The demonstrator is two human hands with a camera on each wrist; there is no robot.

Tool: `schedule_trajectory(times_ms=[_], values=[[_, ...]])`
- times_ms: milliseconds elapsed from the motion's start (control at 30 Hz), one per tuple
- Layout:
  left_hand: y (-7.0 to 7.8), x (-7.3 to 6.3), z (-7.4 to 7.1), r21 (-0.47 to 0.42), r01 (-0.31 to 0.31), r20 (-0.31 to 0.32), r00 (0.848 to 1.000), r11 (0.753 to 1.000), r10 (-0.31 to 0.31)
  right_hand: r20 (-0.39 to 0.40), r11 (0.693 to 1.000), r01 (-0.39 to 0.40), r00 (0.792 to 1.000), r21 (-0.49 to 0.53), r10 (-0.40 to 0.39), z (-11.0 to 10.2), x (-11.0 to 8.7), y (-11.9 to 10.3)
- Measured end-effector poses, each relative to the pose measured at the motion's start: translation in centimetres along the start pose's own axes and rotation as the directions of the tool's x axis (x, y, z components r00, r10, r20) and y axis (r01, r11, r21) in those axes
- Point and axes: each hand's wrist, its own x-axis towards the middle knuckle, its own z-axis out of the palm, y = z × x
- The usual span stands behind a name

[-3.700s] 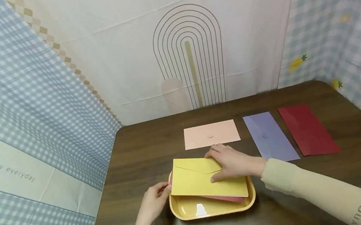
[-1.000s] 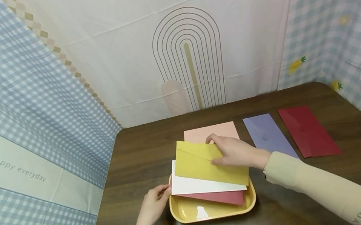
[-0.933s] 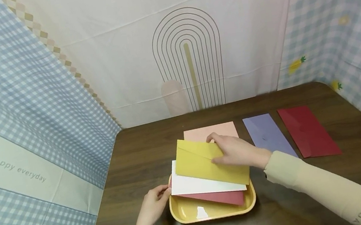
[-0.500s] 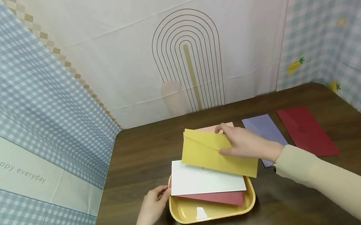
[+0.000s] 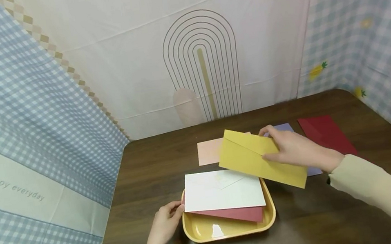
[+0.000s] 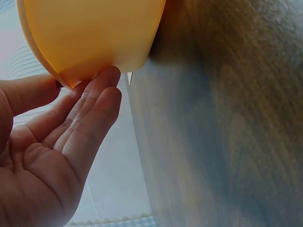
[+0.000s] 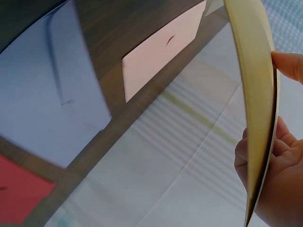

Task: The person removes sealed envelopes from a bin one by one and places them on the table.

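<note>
My right hand [image 5: 293, 148] pinches a yellow envelope [image 5: 247, 152] between thumb and fingers. The envelope hangs tilted above the table, past the right rim of the yellow tray [image 5: 229, 235]; in the right wrist view it appears nearly edge-on and slightly bowed. Across the tray lies a white envelope [image 5: 223, 192], with a dark pink envelope [image 5: 244, 213] sticking out from under it. At the tray's left end my left hand [image 5: 165, 220] holds the rim. The left wrist view shows that thumb on the rim and the fingers against the outer wall.
Behind the tray a pale pink envelope [image 5: 208, 152] lies flat, partly covered by the raised yellow one. A purple envelope [image 7: 47, 94] and a red envelope [image 5: 324, 131] lie to its right on the brown table [image 5: 143, 174]. Cloth hangings surround the table's back and sides.
My right hand has lifted the yellow envelope off the stack and carried it rightward, uncovering the white envelope. My left hand has stayed at the tray's rim.
</note>
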Motion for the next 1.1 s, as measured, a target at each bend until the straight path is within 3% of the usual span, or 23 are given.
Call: schedule_trajectory(times_ms=[233, 667, 867, 1100], values=[[0.0, 0.1, 0.1, 0.009, 0.005, 0.010, 1.000, 1.000, -0.005, -0.025, 0.999, -0.033, 0.999, -0.021, 0.032, -2.1, -2.6, 2.0], [0.0, 0.2, 0.3, 0.007, 0.005, 0.002, 1.000, 1.000, -0.005, -0.109, 0.979, -0.088, 0.992, -0.185, 0.068, -6.2, -8.4, 6.5], [0.2, 0.1, 0.2, 0.003, 0.015, -0.015, 1.000, 1.000, -0.015, -0.172, 0.956, -0.080, 0.985, -0.283, 0.031, -8.1, -11.0, 8.3], [0.2, 0.1, 0.4, 0.003, 0.020, -0.017, 1.000, 1.000, -0.020, -0.222, 0.943, -0.080, 0.975, -0.324, 0.006, -9.7, -12.9, 9.7]])
